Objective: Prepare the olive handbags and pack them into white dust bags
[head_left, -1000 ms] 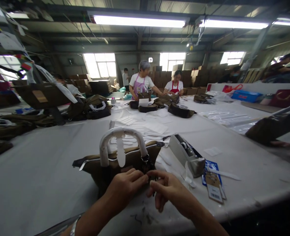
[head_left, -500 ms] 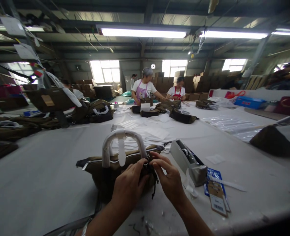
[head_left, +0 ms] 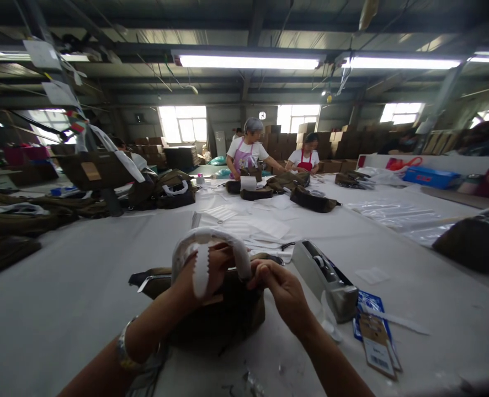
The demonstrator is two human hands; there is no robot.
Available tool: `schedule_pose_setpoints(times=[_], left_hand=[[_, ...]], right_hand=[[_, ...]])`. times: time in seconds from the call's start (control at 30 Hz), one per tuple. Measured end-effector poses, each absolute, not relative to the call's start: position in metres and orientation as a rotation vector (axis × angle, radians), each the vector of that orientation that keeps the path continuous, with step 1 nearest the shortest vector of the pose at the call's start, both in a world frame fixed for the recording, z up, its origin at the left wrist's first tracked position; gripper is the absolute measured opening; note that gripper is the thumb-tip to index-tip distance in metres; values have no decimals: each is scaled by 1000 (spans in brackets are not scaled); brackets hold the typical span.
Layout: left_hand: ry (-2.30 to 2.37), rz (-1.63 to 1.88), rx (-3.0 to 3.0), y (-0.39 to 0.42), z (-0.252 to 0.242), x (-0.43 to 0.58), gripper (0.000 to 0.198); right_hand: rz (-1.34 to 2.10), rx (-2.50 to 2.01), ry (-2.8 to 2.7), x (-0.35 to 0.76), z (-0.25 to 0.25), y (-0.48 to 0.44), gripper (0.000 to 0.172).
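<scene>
A dark olive handbag (head_left: 219,320) stands on the white table in front of me, its twin handles (head_left: 241,256) wrapped in white. A white strip with a toothed edge (head_left: 201,270) hangs from the near handle. My left hand (head_left: 213,267) reaches through the handle loop over the zipped top; its fingertips are partly hidden by the handle and bag. My right hand (head_left: 277,286) is closed, thumb against fingers, pinching the bag at the right foot of the handle. What exactly lies between those fingers is covered.
Close on the right stands a grey tape dispenser (head_left: 327,284), with cardboard hang tags (head_left: 377,344) on a blue packet (head_left: 368,303) beside it. White paper sheets (head_left: 265,223) lie behind the bag. Two co-workers (head_left: 246,149) handle more bags across the table.
My left hand has moved from the right front of the bag up and through the handle loop. My right hand has curled its fingers closed at the handle's foot. The view has shifted slightly.
</scene>
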State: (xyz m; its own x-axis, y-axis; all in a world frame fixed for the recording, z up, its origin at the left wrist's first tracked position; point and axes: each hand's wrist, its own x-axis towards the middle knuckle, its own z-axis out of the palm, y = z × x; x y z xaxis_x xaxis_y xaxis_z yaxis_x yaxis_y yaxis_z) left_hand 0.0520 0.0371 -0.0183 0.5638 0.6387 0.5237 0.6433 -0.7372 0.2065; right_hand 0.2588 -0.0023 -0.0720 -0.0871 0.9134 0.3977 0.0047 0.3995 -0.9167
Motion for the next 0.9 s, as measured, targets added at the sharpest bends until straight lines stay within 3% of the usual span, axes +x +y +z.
schedule_pose_setpoints(times=[0.2, 0.37, 0.5, 0.63, 0.73, 0.9], left_hand=[[-920, -954, -3045, 53, -23, 63, 40], [-892, -1387, -3112, 55, -39, 71, 47], [-979, -1929, -3241, 37, -44, 72, 46], [-1044, -2224, -3362, 22, -46, 74, 31], [-1247, -2150, -3053, 25, -52, 81, 14], [-1357, -1879, -2689, 37, -70, 83, 16]], right_hand=[[1236, -828, -1339, 259, -72, -2, 36], [1167, -928, -1228, 246, -82, -6, 38], [1184, -905, -916, 229, -96, -17, 39], [1225, -788, -474, 213, -104, -36, 39], [1199, -833, -389, 202, -121, -55, 42], [1268, -1024, -784, 202, -164, -85, 47]])
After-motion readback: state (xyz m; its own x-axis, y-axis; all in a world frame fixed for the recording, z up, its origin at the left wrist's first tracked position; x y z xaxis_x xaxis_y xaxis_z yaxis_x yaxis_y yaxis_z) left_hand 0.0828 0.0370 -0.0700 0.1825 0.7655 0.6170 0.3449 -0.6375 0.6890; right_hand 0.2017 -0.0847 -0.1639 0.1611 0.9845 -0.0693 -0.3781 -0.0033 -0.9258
